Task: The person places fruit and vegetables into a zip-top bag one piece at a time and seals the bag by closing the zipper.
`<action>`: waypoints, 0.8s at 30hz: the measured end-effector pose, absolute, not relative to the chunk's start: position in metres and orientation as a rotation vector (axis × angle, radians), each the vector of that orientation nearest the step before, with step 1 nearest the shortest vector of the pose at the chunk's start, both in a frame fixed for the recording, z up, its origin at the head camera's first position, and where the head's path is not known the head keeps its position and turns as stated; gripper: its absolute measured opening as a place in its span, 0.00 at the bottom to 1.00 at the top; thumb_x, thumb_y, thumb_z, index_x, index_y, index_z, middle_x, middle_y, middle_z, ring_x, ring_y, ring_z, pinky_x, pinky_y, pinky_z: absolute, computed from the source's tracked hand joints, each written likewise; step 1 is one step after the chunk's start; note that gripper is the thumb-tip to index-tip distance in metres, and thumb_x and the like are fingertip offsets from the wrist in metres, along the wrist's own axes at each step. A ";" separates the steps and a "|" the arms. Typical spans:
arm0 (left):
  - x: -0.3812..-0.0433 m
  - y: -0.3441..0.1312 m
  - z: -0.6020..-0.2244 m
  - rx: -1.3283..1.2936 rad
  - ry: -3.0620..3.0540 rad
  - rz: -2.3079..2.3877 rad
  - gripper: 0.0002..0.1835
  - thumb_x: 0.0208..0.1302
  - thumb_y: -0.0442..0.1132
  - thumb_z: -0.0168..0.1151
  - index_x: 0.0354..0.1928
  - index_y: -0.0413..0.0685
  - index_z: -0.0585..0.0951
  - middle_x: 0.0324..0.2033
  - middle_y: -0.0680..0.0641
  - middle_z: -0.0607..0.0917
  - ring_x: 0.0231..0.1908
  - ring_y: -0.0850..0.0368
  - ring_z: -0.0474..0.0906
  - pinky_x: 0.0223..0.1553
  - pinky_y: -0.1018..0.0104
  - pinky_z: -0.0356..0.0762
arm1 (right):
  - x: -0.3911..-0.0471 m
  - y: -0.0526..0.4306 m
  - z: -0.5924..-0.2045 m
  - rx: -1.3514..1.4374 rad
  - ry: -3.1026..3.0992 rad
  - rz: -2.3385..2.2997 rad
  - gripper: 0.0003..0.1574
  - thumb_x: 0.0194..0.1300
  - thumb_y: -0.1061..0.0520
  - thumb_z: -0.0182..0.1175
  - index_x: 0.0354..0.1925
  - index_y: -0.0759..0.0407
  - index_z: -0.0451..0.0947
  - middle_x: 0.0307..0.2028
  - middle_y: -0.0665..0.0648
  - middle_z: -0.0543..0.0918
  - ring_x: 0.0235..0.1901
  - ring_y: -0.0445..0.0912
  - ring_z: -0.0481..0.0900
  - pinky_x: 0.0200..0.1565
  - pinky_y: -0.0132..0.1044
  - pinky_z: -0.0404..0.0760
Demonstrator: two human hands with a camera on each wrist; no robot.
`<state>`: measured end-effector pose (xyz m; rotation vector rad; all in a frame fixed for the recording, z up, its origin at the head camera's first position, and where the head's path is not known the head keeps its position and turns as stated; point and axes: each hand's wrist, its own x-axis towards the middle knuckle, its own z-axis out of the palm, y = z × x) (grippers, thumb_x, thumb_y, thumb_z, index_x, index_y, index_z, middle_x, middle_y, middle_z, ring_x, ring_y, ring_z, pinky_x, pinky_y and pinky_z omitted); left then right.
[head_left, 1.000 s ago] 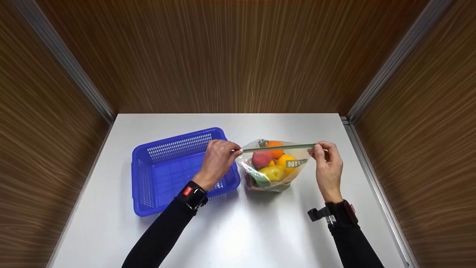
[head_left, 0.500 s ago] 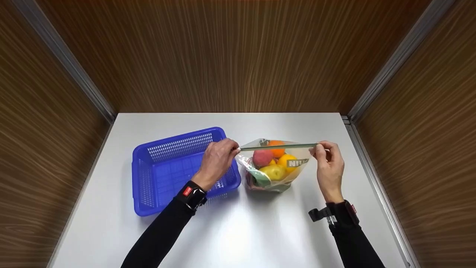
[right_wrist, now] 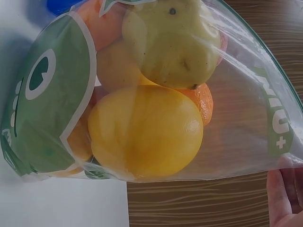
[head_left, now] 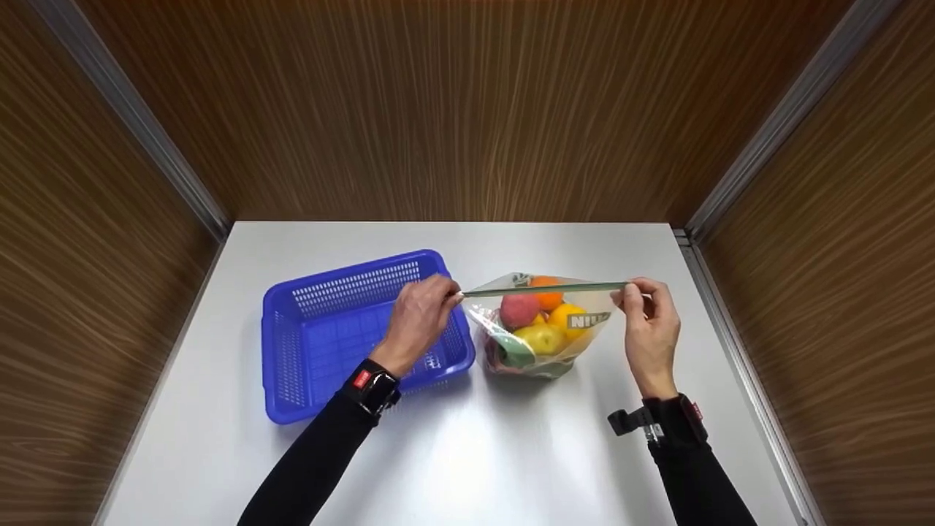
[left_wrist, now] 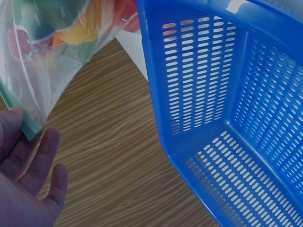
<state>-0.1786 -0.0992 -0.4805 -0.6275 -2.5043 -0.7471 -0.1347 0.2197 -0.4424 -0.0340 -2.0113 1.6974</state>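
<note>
A clear zip bag [head_left: 595, 336] with green print stands on the white table, packed with several pieces of fruit. Through its film show a red fruit [head_left: 518, 310], an orange [head_left: 546, 298], a yellow-green fruit [head_left: 540, 340] and a round yellow fruit [right_wrist: 147, 132]. My left hand [head_left: 418, 318] pinches the left end of the green zip strip [head_left: 544, 289]; in the left wrist view that corner [left_wrist: 31, 127] sits between thumb and fingers. At the strip's other end, my right hand [head_left: 650, 332] pinches the corner. The strip is stretched nearly straight between both hands.
Left of the bag is a blue perforated basket [head_left: 281, 351], partly behind my left hand, with its bare bottom visible. The white table [head_left: 467, 467] is bounded by wood-grain panels [head_left: 453, 109] at the back and sides.
My left hand has shifted a little to the left along with the bag's corner. The right hand moved very slightly right, and the zip strip looks tauter.
</note>
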 end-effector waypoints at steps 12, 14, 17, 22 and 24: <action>-0.178 -0.106 -0.489 -0.665 -2.493 -0.825 0.06 0.72 0.40 0.65 0.41 0.45 0.82 0.35 0.48 0.86 0.33 0.53 0.84 0.38 0.55 0.81 | -0.147 0.233 -0.471 -0.057 -2.016 1.675 0.13 0.79 0.64 0.53 0.53 0.76 0.74 0.40 0.70 0.81 0.39 0.48 0.82 0.52 0.30 0.83; -0.178 -0.107 -0.492 -0.698 -2.509 -0.880 0.06 0.73 0.40 0.65 0.42 0.45 0.82 0.38 0.47 0.88 0.33 0.53 0.84 0.36 0.56 0.82 | -0.148 0.236 -0.475 -0.065 -2.009 1.692 0.14 0.80 0.62 0.53 0.53 0.75 0.74 0.40 0.66 0.81 0.39 0.47 0.82 0.52 0.30 0.83; -0.178 -0.108 -0.496 -0.709 -2.539 -0.964 0.06 0.72 0.39 0.66 0.43 0.44 0.83 0.40 0.45 0.91 0.29 0.52 0.84 0.31 0.59 0.82 | -0.147 0.240 -0.480 -0.069 -2.020 1.735 0.17 0.80 0.59 0.53 0.55 0.74 0.73 0.43 0.62 0.81 0.42 0.47 0.82 0.53 0.30 0.82; -0.176 -0.109 -0.498 -0.620 -2.555 -1.090 0.04 0.67 0.34 0.68 0.41 0.45 0.83 0.38 0.43 0.91 0.29 0.50 0.86 0.29 0.62 0.84 | -0.141 0.250 -0.498 -0.005 -2.202 1.918 0.26 0.78 0.55 0.57 0.67 0.66 0.68 0.56 0.63 0.80 0.56 0.51 0.79 0.61 0.36 0.76; -0.175 -0.109 -0.499 -0.603 -2.551 -1.135 0.04 0.65 0.33 0.68 0.40 0.44 0.83 0.37 0.44 0.91 0.33 0.49 0.88 0.33 0.61 0.86 | -0.139 0.257 -0.510 0.074 -2.342 2.013 0.33 0.76 0.51 0.61 0.72 0.62 0.66 0.64 0.65 0.77 0.62 0.54 0.76 0.66 0.44 0.73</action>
